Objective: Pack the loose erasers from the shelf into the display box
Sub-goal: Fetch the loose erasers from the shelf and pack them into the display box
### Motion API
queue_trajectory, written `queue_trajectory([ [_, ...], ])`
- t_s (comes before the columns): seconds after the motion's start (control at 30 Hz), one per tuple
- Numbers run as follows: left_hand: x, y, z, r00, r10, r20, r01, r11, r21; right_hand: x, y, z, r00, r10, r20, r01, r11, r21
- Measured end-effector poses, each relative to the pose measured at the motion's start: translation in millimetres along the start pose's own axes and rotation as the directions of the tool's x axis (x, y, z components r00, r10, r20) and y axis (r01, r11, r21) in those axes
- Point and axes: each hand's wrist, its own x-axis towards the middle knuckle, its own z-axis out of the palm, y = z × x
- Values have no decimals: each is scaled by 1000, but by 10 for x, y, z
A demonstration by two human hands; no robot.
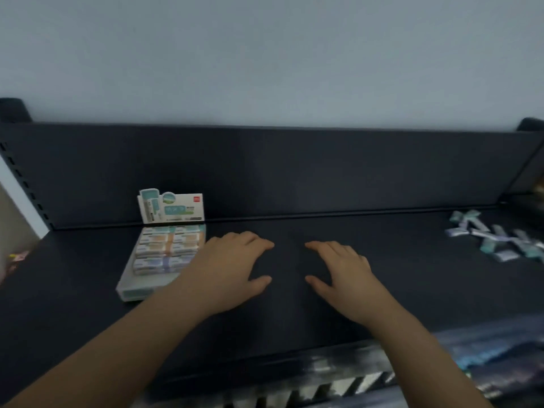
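The display box [138, 290] lies on the dark shelf [288, 316] at the left, with its printed card lid [172, 209] standing up at the back. Several wrapped erasers [167, 248] fill its rear rows; the front strip is bare. A loose pile of erasers [497, 238] lies far right on the shelf. My left hand [232, 270] rests flat on the shelf just right of the box, fingers spread, holding nothing. My right hand [344, 273] rests flat beside it, also holding nothing, well left of the loose pile.
A dark back panel [265, 175] rises behind the shelf under a pale wall. The shelf's front edge carries a striped price rail [338, 384]. Blurred goods lie below at the right [500, 357], and something pink sits at the far left [17, 257].
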Motion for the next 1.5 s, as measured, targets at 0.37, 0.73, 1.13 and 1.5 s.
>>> queue_trajectory([
  [0.37, 413, 1648, 563, 993, -38, 111, 53, 989, -140, -903, 1325, -566, 991, 133, 28, -130, 988, -87],
  [0.73, 822, 2255, 758, 986, -20, 166, 60, 970, -237, -1137, 2036, -685, 976, 217, 10, -216, 975, -54],
  [1.13, 1434, 2546, 989, 988, 58, 145, -5, 940, -341, -949, 2695, -826, 960, 279, 9, -278, 958, -75],
  [1.5, 2080, 3122, 1120, 987, 100, 126, -65, 965, -254, -972, 3536, -947, 946, 318, -55, -322, 944, -67],
])
